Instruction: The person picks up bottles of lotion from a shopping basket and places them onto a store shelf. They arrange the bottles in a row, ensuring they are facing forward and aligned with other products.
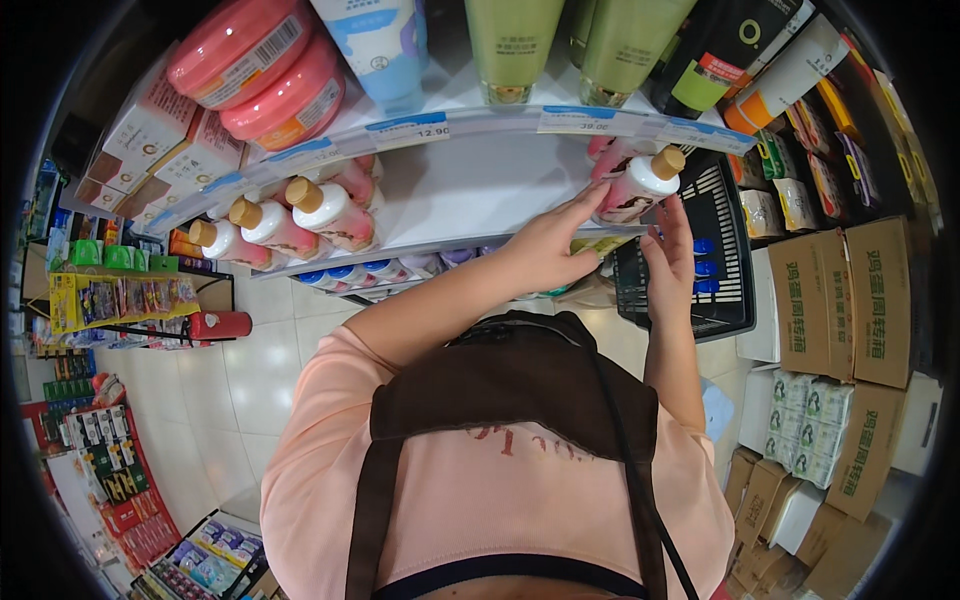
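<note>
a shopper in a pale pink top [540, 510] and a dark brown apron [510, 385] reaches with both hands toward a white store shelf [470, 185]. brown cardboard cartons [880, 300] are stacked at right, and a black plastic basket [738, 318] sits just beyond the shelf's right end, beside the right forearm. green squeeze tubes [515, 40] stand upside down on the tier above, with two stacked pink tubs [245, 55] to their left. the left hand [568, 238] is extended, its thumb spread apart from the fingers, which lie along the left side of a pink-and-white bottle [632, 192]. the right hand [674, 245] is raised below the bottle's right side, thumb and fingers apart; whether its fingertips touch the bottle cannot be told. the bottle is at the right end of the lower tier, leaning right in this view; its base is hidden. similar bottles [345, 220] cluster at the tier's left end, well apart from it. smallest of all, a gold cap [668, 163] tops the bottle between the hands.
</note>
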Action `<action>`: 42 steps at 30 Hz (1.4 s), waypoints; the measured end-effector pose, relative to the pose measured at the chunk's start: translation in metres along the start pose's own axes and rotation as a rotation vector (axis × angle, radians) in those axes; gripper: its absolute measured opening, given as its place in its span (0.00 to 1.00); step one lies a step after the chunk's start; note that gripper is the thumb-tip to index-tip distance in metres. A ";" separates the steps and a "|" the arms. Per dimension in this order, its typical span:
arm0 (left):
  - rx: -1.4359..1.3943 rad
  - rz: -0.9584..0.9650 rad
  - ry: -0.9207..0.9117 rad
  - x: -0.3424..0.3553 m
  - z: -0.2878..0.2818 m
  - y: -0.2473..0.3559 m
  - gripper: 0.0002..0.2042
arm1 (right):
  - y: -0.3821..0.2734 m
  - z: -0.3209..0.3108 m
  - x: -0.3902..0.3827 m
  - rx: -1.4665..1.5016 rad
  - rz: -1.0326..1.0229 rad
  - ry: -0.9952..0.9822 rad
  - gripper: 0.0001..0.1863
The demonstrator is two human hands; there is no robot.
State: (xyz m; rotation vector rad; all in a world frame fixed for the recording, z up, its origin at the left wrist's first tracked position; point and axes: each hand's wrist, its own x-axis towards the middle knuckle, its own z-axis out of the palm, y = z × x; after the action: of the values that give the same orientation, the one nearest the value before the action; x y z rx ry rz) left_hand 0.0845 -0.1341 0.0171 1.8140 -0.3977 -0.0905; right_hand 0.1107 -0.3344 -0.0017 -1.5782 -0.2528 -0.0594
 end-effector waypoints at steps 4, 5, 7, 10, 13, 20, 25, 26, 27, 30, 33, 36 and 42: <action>0.017 -0.027 -0.031 0.007 0.005 0.001 0.39 | 0.000 0.003 0.004 0.039 0.024 -0.028 0.34; 0.031 0.010 -0.012 0.007 0.009 -0.008 0.39 | 0.002 0.002 0.005 0.054 0.035 -0.042 0.34; 0.027 0.042 0.003 0.009 0.011 -0.011 0.39 | 0.004 0.002 0.006 0.085 0.045 -0.061 0.33; -0.009 0.017 -0.002 0.007 0.010 -0.008 0.40 | 0.003 0.004 0.006 0.128 0.058 -0.071 0.33; 0.011 0.015 0.035 0.000 0.008 -0.004 0.40 | -0.002 0.009 0.003 0.166 0.082 -0.086 0.32; 0.061 0.115 0.207 -0.029 -0.007 -0.011 0.40 | 0.000 0.045 -0.001 0.236 0.052 -0.196 0.34; 0.046 0.076 0.353 -0.055 -0.023 -0.015 0.40 | -0.004 0.084 0.009 0.196 0.068 -0.322 0.36; 0.058 0.082 0.390 -0.060 -0.027 -0.021 0.40 | -0.002 0.092 0.010 0.208 0.054 -0.351 0.36; 0.067 0.089 0.428 -0.063 -0.032 -0.023 0.40 | 0.001 0.100 0.011 0.218 0.040 -0.379 0.36; 0.001 0.051 0.500 -0.075 -0.044 -0.025 0.40 | 0.003 0.121 0.012 0.249 0.030 -0.457 0.36; 0.074 0.064 0.590 -0.085 -0.053 -0.035 0.40 | 0.002 0.139 0.012 0.251 0.012 -0.507 0.36; 0.068 0.035 0.660 -0.092 -0.061 -0.035 0.40 | 0.001 0.157 0.012 0.247 -0.008 -0.553 0.36; 0.083 0.093 0.752 -0.095 -0.073 -0.052 0.41 | -0.003 0.181 0.014 0.219 0.003 -0.581 0.36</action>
State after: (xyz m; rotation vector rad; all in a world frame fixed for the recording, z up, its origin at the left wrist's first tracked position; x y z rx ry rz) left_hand 0.0263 -0.0252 -0.0256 1.7626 0.0549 0.6637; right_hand 0.1025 -0.1531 -0.0010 -1.3471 -0.6865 0.4222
